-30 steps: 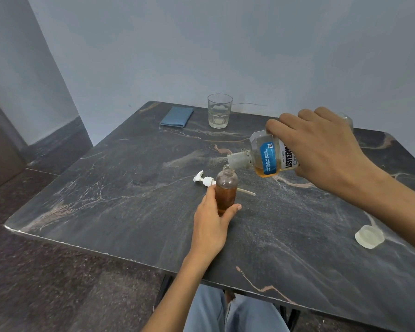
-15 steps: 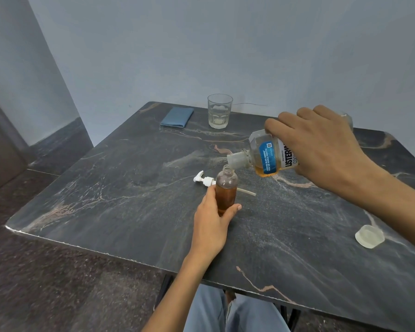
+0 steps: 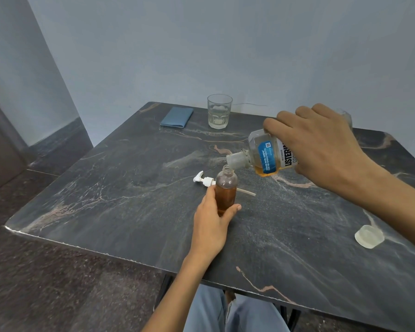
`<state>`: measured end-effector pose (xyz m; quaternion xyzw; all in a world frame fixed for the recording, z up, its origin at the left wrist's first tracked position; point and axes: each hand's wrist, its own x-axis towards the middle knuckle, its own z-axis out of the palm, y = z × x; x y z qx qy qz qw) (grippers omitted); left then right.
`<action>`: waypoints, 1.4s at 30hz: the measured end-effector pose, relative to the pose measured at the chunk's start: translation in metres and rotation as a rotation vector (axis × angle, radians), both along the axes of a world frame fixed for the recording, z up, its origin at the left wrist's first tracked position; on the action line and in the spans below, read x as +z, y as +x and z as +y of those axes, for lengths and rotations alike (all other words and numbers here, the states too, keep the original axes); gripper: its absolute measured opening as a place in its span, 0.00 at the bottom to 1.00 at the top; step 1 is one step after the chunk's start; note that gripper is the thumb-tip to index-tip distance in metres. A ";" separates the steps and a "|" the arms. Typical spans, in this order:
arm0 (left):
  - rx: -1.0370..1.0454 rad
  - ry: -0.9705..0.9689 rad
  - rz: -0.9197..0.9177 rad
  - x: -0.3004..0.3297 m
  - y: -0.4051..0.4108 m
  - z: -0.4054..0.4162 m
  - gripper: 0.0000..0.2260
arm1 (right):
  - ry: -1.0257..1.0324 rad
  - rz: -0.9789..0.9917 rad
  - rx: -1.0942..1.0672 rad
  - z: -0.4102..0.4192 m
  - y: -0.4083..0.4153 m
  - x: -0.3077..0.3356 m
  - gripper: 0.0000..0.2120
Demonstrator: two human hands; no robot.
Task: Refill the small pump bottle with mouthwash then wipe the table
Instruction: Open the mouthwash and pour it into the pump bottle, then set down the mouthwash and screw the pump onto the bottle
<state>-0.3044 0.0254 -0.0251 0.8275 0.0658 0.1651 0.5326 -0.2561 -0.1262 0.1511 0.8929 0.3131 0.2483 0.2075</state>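
— Both hands busy?
— Yes. My left hand (image 3: pixel 211 221) grips the small clear pump bottle (image 3: pixel 226 188) of amber liquid, upright on the dark marble tabletop (image 3: pixel 130 200). My right hand (image 3: pixel 321 147) holds the tilted clear mouthwash bottle (image 3: pixel 265 156), spout just above its open neck.
— The pump?
— White pump head (image 3: pixel 204 180) lies behind it.

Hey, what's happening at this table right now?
A person is topping up a small pump bottle with amber mouthwash. Their left hand steadies it upright on the table, while the right hand tips the mouthwash bottle so its neck sits over the opening. The pump head lies behind, the cap off to the right.
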 end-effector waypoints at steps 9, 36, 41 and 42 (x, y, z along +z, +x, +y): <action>-0.003 -0.007 0.012 0.000 0.000 0.000 0.19 | 0.001 0.026 0.012 0.001 0.000 0.001 0.31; 0.011 -0.005 -0.029 0.001 -0.001 0.000 0.14 | 1.586 0.478 0.015 -0.059 -0.015 -0.115 0.33; 0.000 -0.001 -0.018 0.001 0.000 0.000 0.15 | 1.763 0.363 -0.066 -0.073 -0.016 -0.138 0.34; 0.001 -0.002 -0.021 0.001 0.000 0.000 0.15 | 1.775 0.342 -0.072 -0.074 -0.016 -0.140 0.34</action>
